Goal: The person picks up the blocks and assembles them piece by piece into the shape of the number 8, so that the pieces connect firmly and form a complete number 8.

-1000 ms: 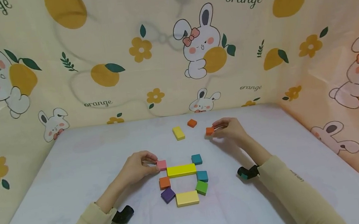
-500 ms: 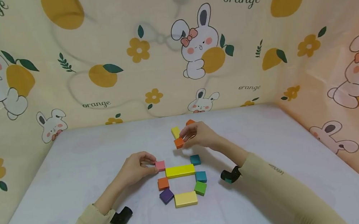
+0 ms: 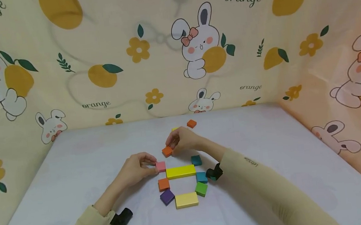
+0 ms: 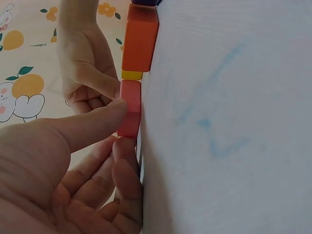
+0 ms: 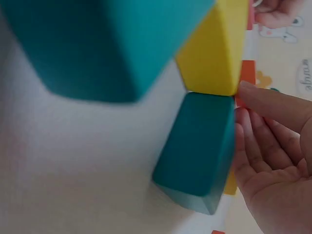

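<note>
My left hand (image 3: 137, 169) pinches a pink block (image 3: 161, 166) between thumb and fingers, down on the table; the left wrist view shows the thumb on the pink block (image 4: 129, 109). An orange block (image 3: 167, 151) is in the fingers of my right hand (image 3: 186, 139), a little beyond the pink one. The right wrist view shows this orange block (image 5: 247, 73) partly hidden behind a yellow block and the thumb. Just right of the pink block lies a long yellow block (image 3: 181, 172), with a teal block (image 3: 196, 160) at its far right corner.
Nearer me, an orange block (image 3: 164, 184), a purple block (image 3: 167, 197), a pale yellow block (image 3: 186, 200), a green block (image 3: 201, 189) and a second teal block (image 3: 201, 177) form a curve. Farther back lie an orange block (image 3: 191, 123) and a mostly hidden yellow block (image 3: 175, 129).
My right hand has carried the orange block leftward and nearer, from the far right to just beyond the pink block. My left hand has stayed on the pink block.
</note>
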Motion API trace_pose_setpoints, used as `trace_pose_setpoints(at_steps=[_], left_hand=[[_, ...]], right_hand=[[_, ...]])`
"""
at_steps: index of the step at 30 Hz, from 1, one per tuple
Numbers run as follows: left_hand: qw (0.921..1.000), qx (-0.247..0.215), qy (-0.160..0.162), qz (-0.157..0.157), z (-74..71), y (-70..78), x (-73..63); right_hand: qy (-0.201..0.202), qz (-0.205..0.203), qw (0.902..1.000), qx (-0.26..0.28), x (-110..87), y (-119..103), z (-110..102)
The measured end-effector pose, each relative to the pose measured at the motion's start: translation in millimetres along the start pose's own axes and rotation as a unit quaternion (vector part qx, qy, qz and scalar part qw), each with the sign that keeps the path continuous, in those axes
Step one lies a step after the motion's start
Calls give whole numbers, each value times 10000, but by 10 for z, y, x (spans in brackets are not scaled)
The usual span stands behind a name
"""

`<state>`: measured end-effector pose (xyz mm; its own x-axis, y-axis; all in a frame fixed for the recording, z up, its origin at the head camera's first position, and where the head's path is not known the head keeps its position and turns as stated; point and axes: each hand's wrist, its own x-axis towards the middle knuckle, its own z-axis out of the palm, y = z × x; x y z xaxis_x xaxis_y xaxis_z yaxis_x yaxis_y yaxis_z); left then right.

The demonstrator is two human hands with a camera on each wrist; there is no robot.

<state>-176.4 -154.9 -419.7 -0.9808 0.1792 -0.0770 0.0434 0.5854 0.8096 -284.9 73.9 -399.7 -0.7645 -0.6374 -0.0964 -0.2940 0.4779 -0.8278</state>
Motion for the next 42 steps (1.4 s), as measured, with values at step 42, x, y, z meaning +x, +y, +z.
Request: trace_pose_setpoints(at_steps=[42], left_hand=[[10000, -48, 10, 55, -9, 7, -8]], right_hand=[[-314, -148, 9993, 105, -28, -59, 156]])
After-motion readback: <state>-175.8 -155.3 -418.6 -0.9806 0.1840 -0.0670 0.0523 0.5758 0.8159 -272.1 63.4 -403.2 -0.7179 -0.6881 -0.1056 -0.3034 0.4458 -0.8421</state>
